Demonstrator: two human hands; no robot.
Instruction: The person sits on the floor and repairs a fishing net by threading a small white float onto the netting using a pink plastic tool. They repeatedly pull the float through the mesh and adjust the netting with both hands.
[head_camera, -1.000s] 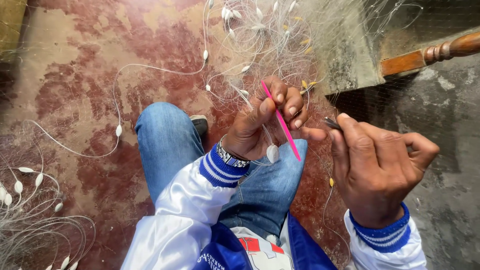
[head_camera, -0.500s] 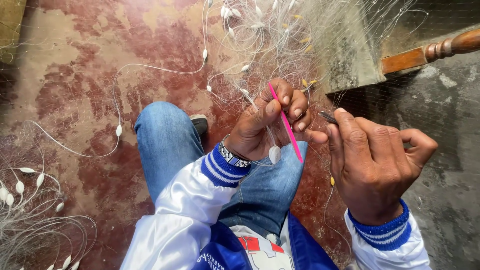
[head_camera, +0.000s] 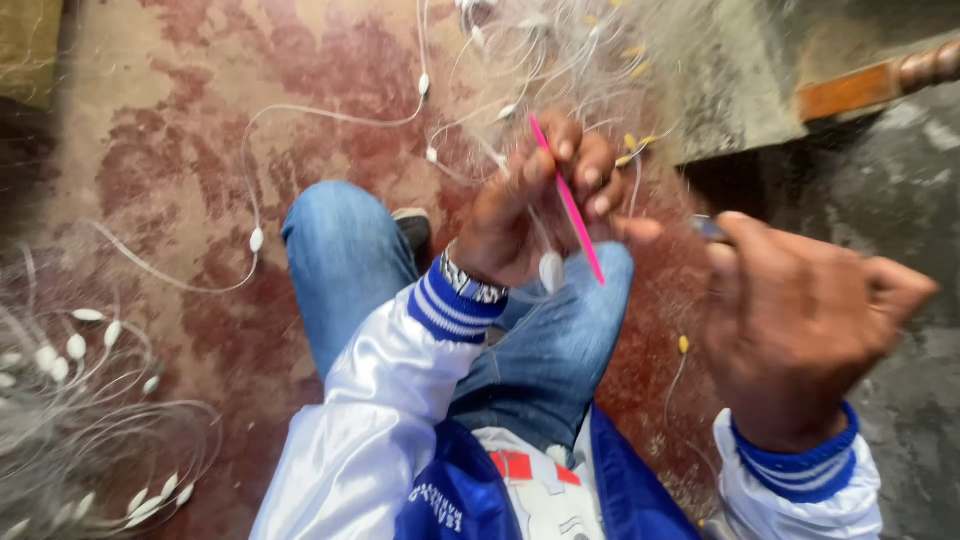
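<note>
Two bare hands above one bent knee in blue jeans (head_camera: 350, 260). Left hand (head_camera: 530, 215) curled shut on one thin, smooth pink needle (head_camera: 568, 203) slanting across its fingers, with fine pale net (head_camera: 560, 60) gathered there. Right hand (head_camera: 800, 320) clenched, blurred, something small and dark at the fingertips; cannot tell what. One white oval float (head_camera: 551, 271) hanging under the left palm. Several more floats (head_camera: 75, 347) on coiled line, left, over blotchy red floor (head_camera: 150, 130).

a rough work yard or floor for net mending: worn red-stained concrete floor (head_camera: 150, 130), fishing net (head_camera: 560, 60) spread about, coiled line with white floats (head_camera: 70, 400), a weathered wooden rail (head_camera: 870, 85).
</note>
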